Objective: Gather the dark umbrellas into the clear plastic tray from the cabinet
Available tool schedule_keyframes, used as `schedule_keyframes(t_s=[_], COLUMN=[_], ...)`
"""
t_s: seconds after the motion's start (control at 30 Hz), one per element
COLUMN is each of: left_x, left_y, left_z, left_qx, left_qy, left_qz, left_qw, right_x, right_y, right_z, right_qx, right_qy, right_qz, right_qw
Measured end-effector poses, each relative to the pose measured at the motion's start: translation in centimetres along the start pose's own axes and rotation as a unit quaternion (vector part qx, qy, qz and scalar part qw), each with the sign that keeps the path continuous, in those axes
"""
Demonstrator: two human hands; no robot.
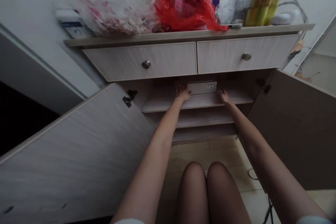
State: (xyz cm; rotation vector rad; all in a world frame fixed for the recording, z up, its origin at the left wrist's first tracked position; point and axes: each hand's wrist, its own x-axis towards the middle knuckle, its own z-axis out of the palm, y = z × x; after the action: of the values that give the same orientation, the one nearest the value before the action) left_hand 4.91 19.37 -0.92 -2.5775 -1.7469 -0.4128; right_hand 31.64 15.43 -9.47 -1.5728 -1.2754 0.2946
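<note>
A white box [201, 88] with a small label on its front sits on the top shelf [162, 103] inside the open cabinet. At its left end is my left hand [183, 92], fingers spread, with the thumb at the box's front corner. My right hand [224, 97] is just off the box's right end, its thumb side toward the box and a narrow gap between them. The fingers of this hand look apart and hold nothing visible, though some lie in shadow.
The left door [78, 154] and right door [296, 129] stand swung out on both sides of my arms. Two closed drawers [170, 59] are above the shelf. A red plastic bag [183, 3], a clear bag [118, 14] and a yellow container [264, 5] crowd the cabinet top.
</note>
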Motion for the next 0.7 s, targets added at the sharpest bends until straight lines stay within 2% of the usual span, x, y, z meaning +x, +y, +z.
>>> schedule_keyframes(t_s=[0.13, 0.27, 0.37, 0.47, 0.7], left_x=[0.2, -1.4, -3.4, -5.8, -10.6], left_y=[-1.4, -2.1, -3.2, -5.2, -10.7], left_z=[0.9, 0.7, 0.1, -0.9, -4.1], left_qx=[0.014, 0.022, 0.03, 0.05, 0.154], left_qy=[-0.003, 0.016, 0.045, 0.066, 0.051], left_qz=[0.01, 0.016, 0.0, -0.036, -0.085], left_qw=[1.0, 0.999, 0.999, 0.996, 0.983], right_x=[1.7, 1.2, -0.6, -3.0, -7.7], right_y=[-0.4, -1.7, -2.9, -4.0, -8.0], right_z=[2.0, 3.7, 4.8, 6.2, 10.9], right_qx=[0.047, 0.094, 0.122, 0.142, 0.174], right_qy=[-0.021, -0.041, -0.065, -0.106, -0.205], right_qz=[0.08, 0.091, 0.083, 0.077, 0.044], right_qw=[0.995, 0.991, 0.987, 0.981, 0.962])
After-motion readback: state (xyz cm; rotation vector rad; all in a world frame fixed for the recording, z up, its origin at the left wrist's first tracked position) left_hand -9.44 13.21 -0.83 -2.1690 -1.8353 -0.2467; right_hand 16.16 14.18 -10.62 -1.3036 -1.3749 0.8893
